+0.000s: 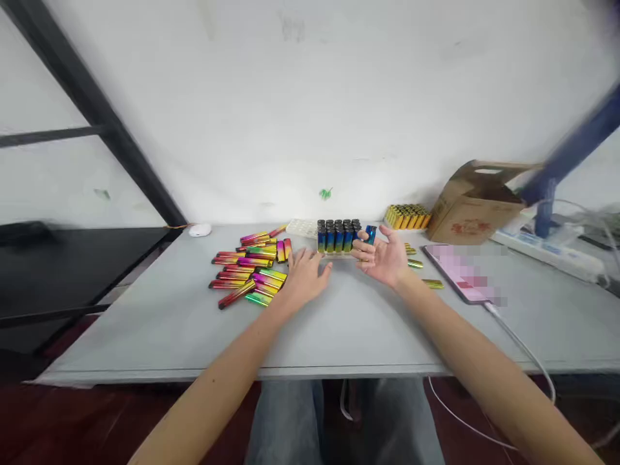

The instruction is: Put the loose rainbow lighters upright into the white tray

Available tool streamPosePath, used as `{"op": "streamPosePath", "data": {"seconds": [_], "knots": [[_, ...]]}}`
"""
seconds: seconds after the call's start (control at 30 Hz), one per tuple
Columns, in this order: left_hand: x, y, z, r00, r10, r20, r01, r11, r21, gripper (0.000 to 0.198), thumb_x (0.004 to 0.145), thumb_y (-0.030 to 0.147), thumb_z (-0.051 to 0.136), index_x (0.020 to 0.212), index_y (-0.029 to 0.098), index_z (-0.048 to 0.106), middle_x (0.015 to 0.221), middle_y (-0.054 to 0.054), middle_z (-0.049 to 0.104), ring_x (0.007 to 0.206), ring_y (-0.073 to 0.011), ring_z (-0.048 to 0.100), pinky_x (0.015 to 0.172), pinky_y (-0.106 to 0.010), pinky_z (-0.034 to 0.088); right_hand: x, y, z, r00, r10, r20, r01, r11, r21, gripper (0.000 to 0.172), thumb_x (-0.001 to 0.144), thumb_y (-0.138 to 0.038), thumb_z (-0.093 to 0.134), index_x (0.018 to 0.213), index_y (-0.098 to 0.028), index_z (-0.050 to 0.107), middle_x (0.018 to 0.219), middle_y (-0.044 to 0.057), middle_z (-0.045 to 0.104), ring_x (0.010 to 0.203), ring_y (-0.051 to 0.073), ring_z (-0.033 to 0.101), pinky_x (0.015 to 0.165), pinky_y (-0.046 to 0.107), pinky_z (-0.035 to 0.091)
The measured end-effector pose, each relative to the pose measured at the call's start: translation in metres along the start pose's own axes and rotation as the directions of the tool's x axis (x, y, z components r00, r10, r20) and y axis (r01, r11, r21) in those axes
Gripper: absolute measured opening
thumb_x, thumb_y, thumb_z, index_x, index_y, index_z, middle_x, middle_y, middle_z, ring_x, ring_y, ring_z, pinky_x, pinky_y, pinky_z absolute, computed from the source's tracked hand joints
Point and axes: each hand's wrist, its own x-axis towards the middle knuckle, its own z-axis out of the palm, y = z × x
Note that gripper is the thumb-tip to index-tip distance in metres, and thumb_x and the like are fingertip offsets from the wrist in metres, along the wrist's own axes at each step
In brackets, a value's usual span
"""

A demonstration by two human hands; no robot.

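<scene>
My left hand (306,276) is palm down with its fingers apart, beside the right edge of a pile of shiny lighters (239,261) in red, yellow, pink and green. My right hand (382,257) is turned palm up, its fingers curled around a blue lighter (371,233) that they partly cover. Between the hands, rows of blue-to-yellow lighters (338,239) with black ends stand upright in a tray. Behind my left hand, part of a white tray with holes (303,227) lies against these rows.
An upright block of yellow lighters (407,217) stands by the wall next to an open cardboard box (472,210). Loose gold lighters (433,283) lie right of my right hand. A phone (455,271) trails a white cable; a power strip (547,253) is farther right. A white mouse (200,230) sits back left.
</scene>
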Motion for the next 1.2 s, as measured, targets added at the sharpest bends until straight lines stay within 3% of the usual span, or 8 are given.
{"op": "streamPosePath", "data": {"seconds": [0.1,0.23,0.33,0.47,0.6,0.77,1.1,1.2], "knots": [[0.001,0.0,-0.003,0.999,-0.012,-0.037,0.011,0.999,-0.036,0.03,0.093,0.035,0.046,0.106,0.016,0.066,0.108,-0.011,0.067,0.113,-0.0282,0.054,0.109,-0.053,0.026,0.001,-0.003,0.001,0.999,-0.024,-0.048,0.023,0.999,-0.031,0.014,0.081,-0.031,0.051,0.086,-0.019,0.057,0.062,-0.003,0.043,0.052,0.011,0.043,0.043,0.021,0.039],[0.004,0.005,-0.012,0.995,0.033,-0.093,-0.064,0.936,-0.345,0.033,0.097,0.035,0.039,0.1,0.016,0.066,0.104,-0.01,0.067,0.106,-0.0235,0.058,0.1,-0.04,0.04,0.004,-0.004,0.004,0.996,-0.064,-0.068,0.053,0.985,-0.161,0.015,0.084,-0.025,0.055,0.097,-0.022,0.062,0.073,-0.002,0.055,0.067,0.012,0.056,0.064,0.026,0.05],[0.005,0.01,-0.015,0.999,0.003,-0.048,-0.034,0.756,-0.654,0.04,0.098,0.04,0.034,0.101,0.015,0.065,0.106,-0.011,0.067,0.104,-0.0217,0.061,0.095,-0.036,0.045,0.006,-0.003,0.004,0.982,-0.178,-0.061,0.146,0.926,-0.349,0.016,0.084,-0.029,0.064,0.099,-0.024,0.066,0.08,-0.002,0.064,0.083,0.015,0.062,0.083,0.03,0.049],[0.007,0.015,-0.014,0.981,-0.057,0.188,0.194,0.412,-0.89,0.053,0.094,0.056,0.037,0.101,0.012,0.065,0.101,-0.014,0.069,0.095,-0.0235,0.065,0.087,-0.038,0.05,0.007,0.001,0.001,0.957,-0.29,0.004,0.231,0.756,-0.612,0.022,0.08,-0.034,0.071,0.1,-0.026,0.07,0.096,0.002,0.072,0.1,0.02,0.062,0.094,0.036,0.044],[0.006,0.02,-0.016,0.954,0.033,0.298,0.283,0.226,-0.932,0.055,0.084,0.062,0.053,0.101,0.011,0.065,0.103,-0.014,0.068,0.095,-0.0245,0.065,0.087,-0.039,0.051,0.004,0.005,0.002,0.956,-0.284,0.077,0.247,0.634,-0.733,0.019,0.078,-0.036,0.074,0.095,-0.026,0.075,0.124,0.004,0.066,0.116,0.023,0.055,0.1,0.039,0.039],[0.004,0.025,-0.015,0.957,0.116,0.268,0.235,0.24,-0.942,0.043,0.076,0.047,0.072,0.101,0.013,0.063,0.104,-0.011,0.067,0.1,-0.0234,0.063,0.088,-0.038,0.05,0.003,0.01,0.008,0.971,-0.234,0.05,0.185,0.602,-0.777,0.018,0.074,-0.04,0.076,0.086,-0.026,0.077,0.139,0.003,0.055,0.118,0.026,0.053,0.097,0.042,0.043],[0.002,0.025,-0.026,0.908,0.172,0.382,0.379,0.05,-0.924,0.019,0.083,0.031,0.06,0.093,0.015,0.056,0.059,0.003,0.058,0.057,-0.0144,0.062,0.076,-0.039,0.053,0.004,0.008,0.01,0.99,-0.135,0.038,0.114,0.62,-0.776,0.036,0.087,-0.051,0.058,0.097,-0.021,0.076,0.089,0.006,0.071,0.089,0.02,0.061,0.096,0.043,0.042],[0.003,0.022,-0.027,0.901,0.182,0.394,0.408,-0.045,-0.912,0.018,0.079,0.029,0.062,0.086,0.014,0.056,0.066,-0.003,0.064,0.064,-0.0175,0.065,0.076,-0.039,0.053,0.004,0.002,0.01,0.986,-0.165,-0.001,0.116,0.699,-0.706,0.029,0.087,-0.039,0.055,0.102,-0.022,0.073,0.104,0.006,0.071,0.099,0.021,0.062,0.096,0.041,0.044]]}}
